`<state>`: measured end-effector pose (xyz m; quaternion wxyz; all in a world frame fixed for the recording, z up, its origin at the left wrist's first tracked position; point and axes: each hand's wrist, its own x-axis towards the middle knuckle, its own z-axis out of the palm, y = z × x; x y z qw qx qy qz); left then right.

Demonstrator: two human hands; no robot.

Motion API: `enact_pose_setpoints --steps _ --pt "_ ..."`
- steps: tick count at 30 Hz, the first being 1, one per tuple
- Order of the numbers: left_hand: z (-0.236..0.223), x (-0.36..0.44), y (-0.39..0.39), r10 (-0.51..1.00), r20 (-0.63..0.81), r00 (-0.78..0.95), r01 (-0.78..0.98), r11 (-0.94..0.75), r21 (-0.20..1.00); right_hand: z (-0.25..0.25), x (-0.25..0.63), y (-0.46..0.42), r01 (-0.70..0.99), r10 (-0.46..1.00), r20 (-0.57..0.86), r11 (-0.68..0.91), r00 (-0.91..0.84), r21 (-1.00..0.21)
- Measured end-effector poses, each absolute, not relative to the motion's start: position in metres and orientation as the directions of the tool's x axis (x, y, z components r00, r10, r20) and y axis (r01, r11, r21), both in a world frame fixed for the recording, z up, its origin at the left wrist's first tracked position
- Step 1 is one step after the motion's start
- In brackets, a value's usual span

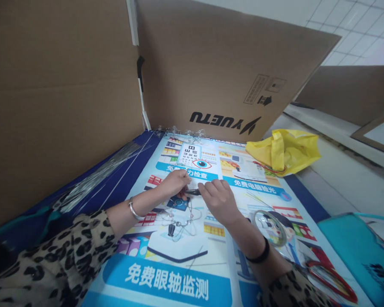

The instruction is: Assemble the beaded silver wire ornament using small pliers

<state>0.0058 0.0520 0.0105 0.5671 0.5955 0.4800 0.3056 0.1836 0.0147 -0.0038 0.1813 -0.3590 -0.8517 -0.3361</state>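
My left hand (177, 184) is closed in a pinch over the middle of the printed sheet, a silver bangle on its wrist. My right hand (220, 201) is wrapped round a small dark tool that looks like pliers (193, 192), its tip reaching to the left fingers. Below the left fingers hangs a looped thin wire with small clear beads (178, 224), lying partly on the sheet. The left fingertips appear to hold part of this wire, though the exact grip is hidden.
Tall cardboard panels (211, 68) stand behind and to the left. A bundle of thin wires (99, 175) lies left; more beaded wire (182, 133) lies at the back. To the right are a yellow bag (284, 151), a clear roll (283, 236), a red ring (348, 291) and a teal pouch (348, 243).
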Motion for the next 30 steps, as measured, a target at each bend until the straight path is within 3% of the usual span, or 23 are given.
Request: enact_pose_setpoints --steps 10,14,16,21,26,30 --pt "0.0097 0.0066 0.0515 0.921 -0.161 0.356 0.271 0.063 0.960 -0.0045 0.1822 0.0132 0.751 0.554 0.508 0.519 -0.659 0.408" --pt "0.0115 0.0043 0.0519 0.922 -0.106 0.372 0.288 -0.006 0.957 -0.0052 0.1809 0.0126 0.789 0.647 0.453 0.520 -0.613 0.326" --pt "0.0134 0.0021 0.0521 0.919 -0.020 0.394 0.344 -0.127 0.930 -0.0043 0.1791 0.0118 0.827 0.738 0.375 0.503 -0.561 0.249" --pt "0.0167 -0.0021 0.0505 0.837 0.177 0.518 0.576 -0.494 0.651 -0.0001 0.1748 0.0091 0.887 0.851 0.250 0.440 -0.461 0.138" --pt "0.0124 -0.0029 0.0484 0.768 0.206 0.607 0.666 -0.632 0.395 0.0026 0.1761 0.0086 0.916 0.900 0.170 0.397 -0.402 0.064" --pt "0.0086 -0.0029 0.0479 0.751 0.171 0.638 0.681 -0.653 0.332 0.0041 0.1772 0.0090 0.918 0.911 0.119 0.396 -0.395 0.017"
